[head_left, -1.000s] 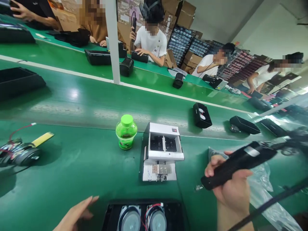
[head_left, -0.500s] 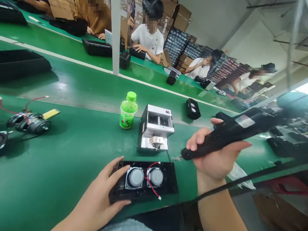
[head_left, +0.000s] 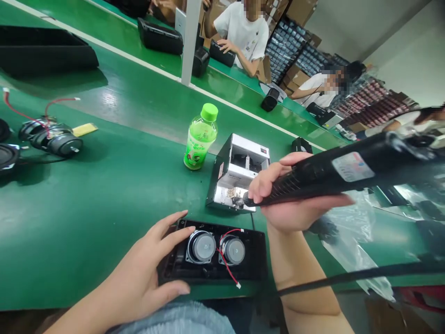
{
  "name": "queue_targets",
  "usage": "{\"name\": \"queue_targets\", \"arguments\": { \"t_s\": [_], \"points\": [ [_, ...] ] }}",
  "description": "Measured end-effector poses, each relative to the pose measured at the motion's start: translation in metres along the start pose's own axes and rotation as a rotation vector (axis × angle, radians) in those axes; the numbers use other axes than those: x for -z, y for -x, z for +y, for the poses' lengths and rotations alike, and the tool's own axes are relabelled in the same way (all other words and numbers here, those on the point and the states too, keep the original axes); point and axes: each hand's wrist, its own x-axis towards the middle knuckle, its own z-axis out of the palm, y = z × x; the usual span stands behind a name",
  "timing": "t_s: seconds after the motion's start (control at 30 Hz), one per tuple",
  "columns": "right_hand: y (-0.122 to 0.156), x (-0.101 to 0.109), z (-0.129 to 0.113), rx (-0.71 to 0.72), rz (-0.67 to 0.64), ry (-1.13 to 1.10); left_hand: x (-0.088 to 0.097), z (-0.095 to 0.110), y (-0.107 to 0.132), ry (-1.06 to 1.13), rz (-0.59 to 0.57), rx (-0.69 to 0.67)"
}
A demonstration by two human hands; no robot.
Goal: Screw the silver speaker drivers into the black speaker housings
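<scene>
A black speaker housing [head_left: 250, 262] with two round silver drivers and a red wire lies at the near edge of the green bench. My left hand [head_left: 146, 273] rests on its left end, fingers spread, thumb against the front edge. My right hand [head_left: 295, 204] is wrapped around a long black electric screwdriver [head_left: 333, 174], held level above the bench. The tool's tip sits at the front of a small white and silver screw feeder box [head_left: 239, 174]. A black cable [head_left: 347, 277] trails from the tool to the right.
A green bottle [head_left: 200, 139] stands left of the feeder box. Loose speaker drivers with red wires [head_left: 52, 139] lie at the left. A clear plastic bag [head_left: 354, 232] lies at the right. A black tray [head_left: 41, 48] sits on the conveyor [head_left: 146, 106]. Other people work across it.
The view dropped toward the bench. My left hand came to rest on the speaker housing. My right hand brought the screwdriver left, its tip now at the feeder box.
</scene>
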Motion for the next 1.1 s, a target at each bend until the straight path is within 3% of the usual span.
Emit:
{"name": "queue_targets", "arguments": {
  "t_s": [0.1, 0.23, 0.4, 0.57, 0.67, 0.77, 0.93, 1.1],
  "points": [
    [0.001, 0.002, -0.004, -0.020, 0.020, 0.066, 0.000, 0.001, -0.001, 0.028, 0.001, -0.004],
    [-0.001, 0.002, -0.004, -0.062, 0.146, 0.132, 0.003, -0.001, -0.004, 0.073, 0.001, -0.035],
    [0.007, 0.007, 0.000, -0.160, 0.199, 0.040, 0.005, -0.007, -0.005, 0.113, 0.020, -0.031],
    [0.023, 0.013, -0.030, -0.104, 0.270, 0.019, 0.013, -0.002, -0.009, 0.161, 0.096, 0.038],
    [0.035, 0.010, -0.055, -0.106, 0.220, -0.017, 0.019, 0.015, -0.018, 0.010, 0.115, -0.029],
    [0.049, 0.002, -0.069, -0.168, 0.166, -0.002, 0.022, 0.034, -0.031, -0.187, 0.025, -0.133],
    [0.068, -0.008, -0.065, -0.223, 0.159, 0.031, 0.017, 0.050, -0.052, -0.374, -0.089, -0.192],
    [0.069, -0.007, -0.061, -0.227, 0.213, 0.040, 0.011, 0.046, -0.059, -0.467, -0.120, -0.210]
  ]
}}
